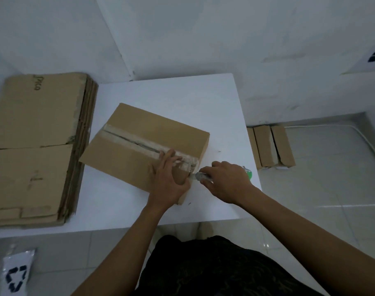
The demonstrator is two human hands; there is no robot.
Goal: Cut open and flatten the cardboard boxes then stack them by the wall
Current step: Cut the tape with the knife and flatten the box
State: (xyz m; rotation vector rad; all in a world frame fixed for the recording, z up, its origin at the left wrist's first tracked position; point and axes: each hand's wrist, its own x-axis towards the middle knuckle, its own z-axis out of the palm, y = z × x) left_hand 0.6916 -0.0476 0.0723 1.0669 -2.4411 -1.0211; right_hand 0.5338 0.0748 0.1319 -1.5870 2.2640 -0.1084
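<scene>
Cardboard box [152,129] mid-table [203,97], taped seam up | head: left hand [169,184] spread flat, pressing the box's 5 o'clock end | right hand [225,182] grips knife [200,177], blade at seam end | judgement: keep blade shallow, clear of pressing fingers | flattened stack [37,135] at 9 o'clock

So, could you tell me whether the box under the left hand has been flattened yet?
No, the box stands at full height on the table, with its side wall showing.
</scene>
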